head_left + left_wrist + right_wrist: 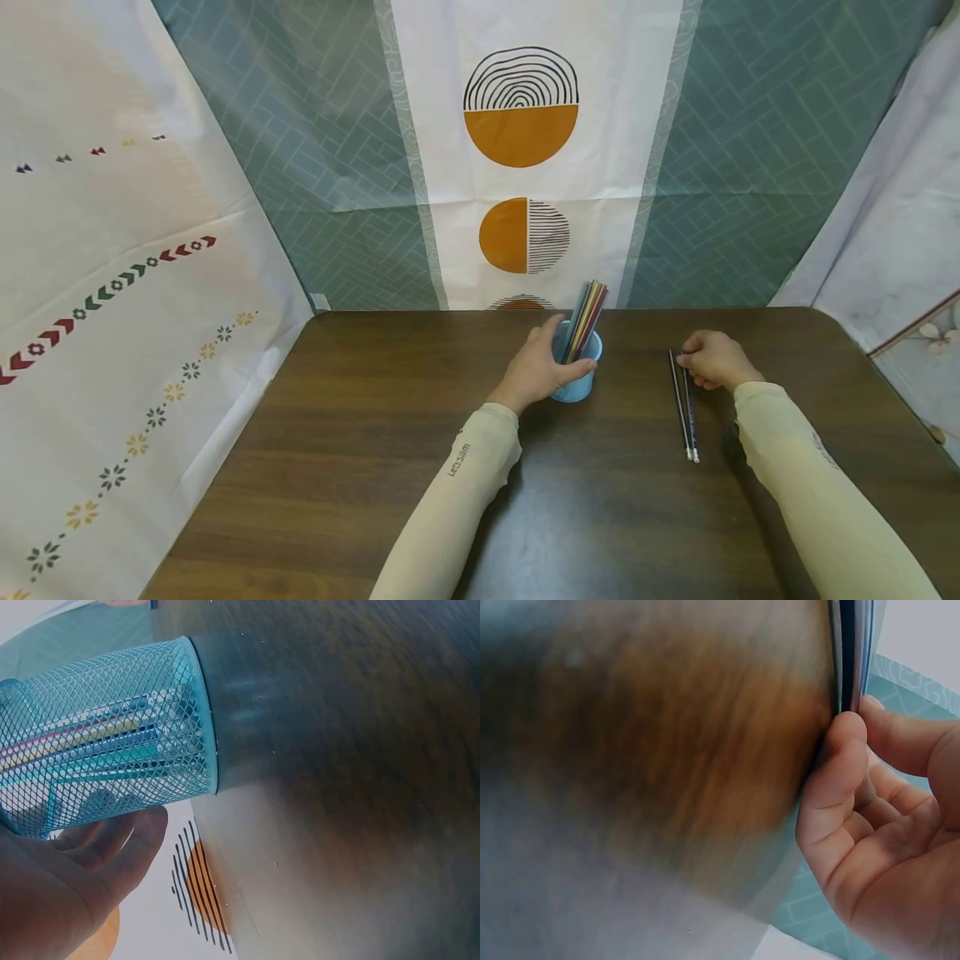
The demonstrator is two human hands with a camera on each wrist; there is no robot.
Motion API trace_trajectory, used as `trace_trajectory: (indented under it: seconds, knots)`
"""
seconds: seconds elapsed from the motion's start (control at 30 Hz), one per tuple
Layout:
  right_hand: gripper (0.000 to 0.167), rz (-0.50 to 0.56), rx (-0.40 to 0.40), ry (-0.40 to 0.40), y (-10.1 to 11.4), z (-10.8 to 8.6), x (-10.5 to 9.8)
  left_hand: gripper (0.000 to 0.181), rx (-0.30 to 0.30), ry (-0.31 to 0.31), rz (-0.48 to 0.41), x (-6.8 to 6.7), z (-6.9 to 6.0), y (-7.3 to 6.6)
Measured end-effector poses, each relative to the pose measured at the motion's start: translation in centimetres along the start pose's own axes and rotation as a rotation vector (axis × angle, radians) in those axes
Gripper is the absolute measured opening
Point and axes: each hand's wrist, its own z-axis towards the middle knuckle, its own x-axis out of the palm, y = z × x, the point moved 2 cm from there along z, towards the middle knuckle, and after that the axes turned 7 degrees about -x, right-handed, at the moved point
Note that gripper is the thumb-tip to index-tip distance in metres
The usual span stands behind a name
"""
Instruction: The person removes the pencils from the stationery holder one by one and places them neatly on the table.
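My left hand [534, 367] grips a light blue mesh pencil cup [574, 392] near the back edge of the table, its thumb across the near side. A bundle of coloured pencils [587, 321] leans to the right inside the cup. In the left wrist view the fingers [139, 844] curl behind the mesh. To the right, two dark pencils lie nearly side by side, white erasers toward me. My right hand [716, 360] pinches the far end of the right-hand pencil [691, 417]; the left-hand pencil [678, 404] lies beside it. In the right wrist view, thumb and forefinger meet at the pencil's end.
The brown wooden table [360, 450] has rounded back corners. Behind it hangs a green and white cloth [300, 167] with orange half-circles. White patterned cloths hang at the left [135, 333] and right.
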Motion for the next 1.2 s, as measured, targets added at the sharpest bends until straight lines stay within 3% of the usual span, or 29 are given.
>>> trace_trajectory:
  seconds: [0.17,0.67,1.0,1.2]
  knots:
    - [0.033,0.017,-0.006,0.007,-0.1,0.0,-0.2,0.101,-0.007,0.001,0.000,0.0,0.0,0.0]
    - [0.032,0.006,-0.047,-0.121,1.6,-0.2,-1.7,0.098,0.016,-0.010,0.007,0.1,0.2,0.1]
    - [0.036,0.116,-0.203,-0.127,4.9,0.0,-1.1,0.099,-0.001,-0.006,0.000,0.1,0.2,0.1]
    - [0.052,0.188,-0.255,-0.130,7.3,-0.1,-0.7,0.097,-0.003,-0.014,-0.006,0.1,0.1,0.1]
